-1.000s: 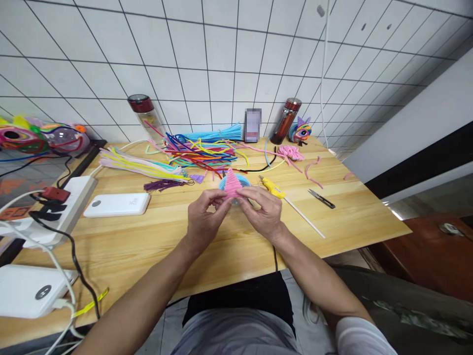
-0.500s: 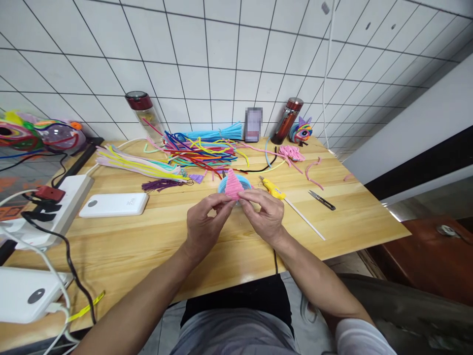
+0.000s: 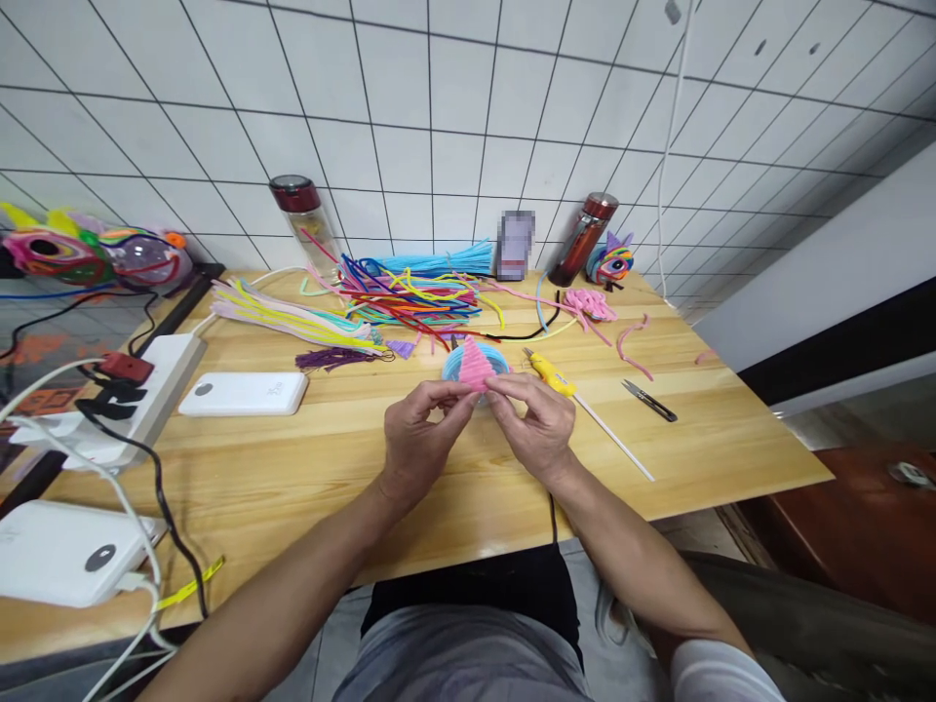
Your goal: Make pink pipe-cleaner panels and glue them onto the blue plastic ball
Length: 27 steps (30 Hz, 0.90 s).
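Between my two hands is a pink triangle of pipe cleaners (image 3: 475,365), its point facing away from me. My left hand (image 3: 424,429) pinches its lower left corner between thumb and forefinger. With thumb and forefinger, my right hand (image 3: 537,419) grips the lower right corner. Just behind the triangle lies a round light-blue coil (image 3: 451,363), partly covered by it. To the right of my right hand rests a yellow glue gun (image 3: 550,372) with a white glue stick (image 3: 614,437) sticking out of its back.
Bundles of coloured pipe cleaners (image 3: 416,292) lie at the back. Snips (image 3: 649,400) are at right, a white power bank (image 3: 245,394) and a power strip (image 3: 146,409) at left. A glass bottle (image 3: 311,229), a phone (image 3: 516,246) and a red flask (image 3: 583,239) stand by the wall.
The whole view has shifted, so things on the table appear slightly farther right. Both hands keep their pinch on the pink triangle.
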Available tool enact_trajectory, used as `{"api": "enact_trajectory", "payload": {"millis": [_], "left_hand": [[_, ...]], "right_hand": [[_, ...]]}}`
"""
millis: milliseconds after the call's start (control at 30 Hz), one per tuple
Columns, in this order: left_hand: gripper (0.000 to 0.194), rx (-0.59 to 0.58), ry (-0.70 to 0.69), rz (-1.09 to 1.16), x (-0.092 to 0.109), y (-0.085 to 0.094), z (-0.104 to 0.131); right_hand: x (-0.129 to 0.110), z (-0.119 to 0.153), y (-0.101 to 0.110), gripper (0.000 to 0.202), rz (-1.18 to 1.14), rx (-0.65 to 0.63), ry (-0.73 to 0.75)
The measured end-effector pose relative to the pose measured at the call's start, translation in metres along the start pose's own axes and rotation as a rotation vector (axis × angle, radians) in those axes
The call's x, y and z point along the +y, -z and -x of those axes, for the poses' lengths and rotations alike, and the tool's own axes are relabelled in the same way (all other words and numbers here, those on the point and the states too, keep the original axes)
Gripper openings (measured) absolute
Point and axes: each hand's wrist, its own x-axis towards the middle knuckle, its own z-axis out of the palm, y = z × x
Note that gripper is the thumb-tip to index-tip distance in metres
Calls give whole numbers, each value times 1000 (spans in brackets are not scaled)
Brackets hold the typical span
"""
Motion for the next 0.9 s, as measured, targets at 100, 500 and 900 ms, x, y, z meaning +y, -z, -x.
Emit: {"api": "enact_trajectory", "payload": {"millis": [100,500,900], "left_hand": [[25,5,24,25,-2,-2,1],[11,47,2,8,1,-5,4],[18,24,72,67,0,-7,7]], "right_hand": [[1,0,0,24,9,0,20],[-1,1,-3,20,55,24,-8],[-2,-2,-2,20,82,40,26]]}}
